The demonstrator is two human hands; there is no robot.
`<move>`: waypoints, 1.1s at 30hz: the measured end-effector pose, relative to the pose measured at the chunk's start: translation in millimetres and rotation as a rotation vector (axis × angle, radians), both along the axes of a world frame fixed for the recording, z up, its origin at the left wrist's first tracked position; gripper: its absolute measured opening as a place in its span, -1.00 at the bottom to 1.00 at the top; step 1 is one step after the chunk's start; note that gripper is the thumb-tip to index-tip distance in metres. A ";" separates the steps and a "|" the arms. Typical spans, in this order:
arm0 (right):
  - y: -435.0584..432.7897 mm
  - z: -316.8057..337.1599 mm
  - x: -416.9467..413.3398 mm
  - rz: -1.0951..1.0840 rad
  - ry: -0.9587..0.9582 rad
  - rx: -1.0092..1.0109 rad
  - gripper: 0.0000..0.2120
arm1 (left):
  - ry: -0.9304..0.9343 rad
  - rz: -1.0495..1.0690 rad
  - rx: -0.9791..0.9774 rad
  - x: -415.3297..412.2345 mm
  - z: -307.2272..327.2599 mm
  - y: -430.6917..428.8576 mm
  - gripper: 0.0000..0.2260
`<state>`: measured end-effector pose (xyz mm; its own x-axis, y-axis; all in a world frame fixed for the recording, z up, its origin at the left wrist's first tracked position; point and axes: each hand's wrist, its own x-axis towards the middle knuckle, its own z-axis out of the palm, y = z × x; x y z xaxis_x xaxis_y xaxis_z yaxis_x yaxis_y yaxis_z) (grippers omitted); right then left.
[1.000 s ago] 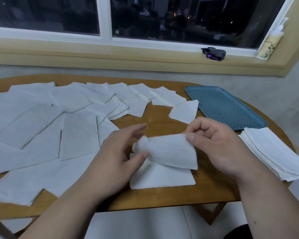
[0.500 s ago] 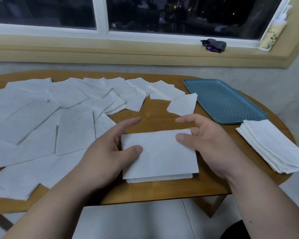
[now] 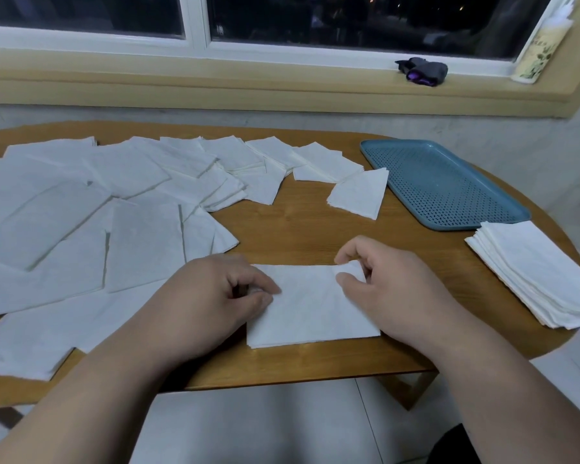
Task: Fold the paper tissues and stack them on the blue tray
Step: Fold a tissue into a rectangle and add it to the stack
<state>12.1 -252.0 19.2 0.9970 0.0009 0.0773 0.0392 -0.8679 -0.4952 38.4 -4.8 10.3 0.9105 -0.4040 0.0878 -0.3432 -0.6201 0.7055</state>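
Observation:
A white paper tissue [image 3: 307, 309], folded in half, lies flat near the table's front edge. My left hand [image 3: 211, 296] pinches its left edge between thumb and fingers. My right hand [image 3: 392, 289] pinches the upper right corner, which is lifted slightly off the sheet. The blue perforated tray [image 3: 449, 182] sits at the back right with nothing on it. A stack of tissues [image 3: 536, 272] lies right of my right hand, in front of the tray. Several unfolded and folded tissues [image 3: 91, 216] cover the left half of the table.
The wooden table [image 3: 298, 229] ends just in front of the tissue. One small folded tissue [image 3: 359, 195] lies beside the tray's left rim. On the windowsill sit a dark bundle [image 3: 424, 72] and a bottle [image 3: 539, 45].
The raised half of the tissue has come down flat onto the lower half. Both hands then closed from spread fingers to pinching the tissue's left edge and right corner.

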 end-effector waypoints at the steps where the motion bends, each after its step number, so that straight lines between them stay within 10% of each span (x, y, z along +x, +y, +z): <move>1: -0.1 -0.5 0.1 0.002 -0.006 -0.019 -0.88 | -0.016 -0.005 0.044 0.9 -1.7 -0.1 -0.86; 12: 1.4 -10.0 2.7 0.011 -0.110 -0.217 -0.79 | -0.319 -0.034 0.161 0.4 -9.3 0.2 -0.89; 33: -20.5 12.9 154.3 -0.197 -0.128 -0.109 -0.83 | -0.306 -0.194 0.200 22.2 -18.2 -12.2 -0.72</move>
<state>166.3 -272.5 32.1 0.9608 -0.1774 0.2129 -0.0798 -0.9128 -0.4004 60.5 -17.0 -7.9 0.7600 -0.6019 0.2452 -0.6423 -0.6381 0.4245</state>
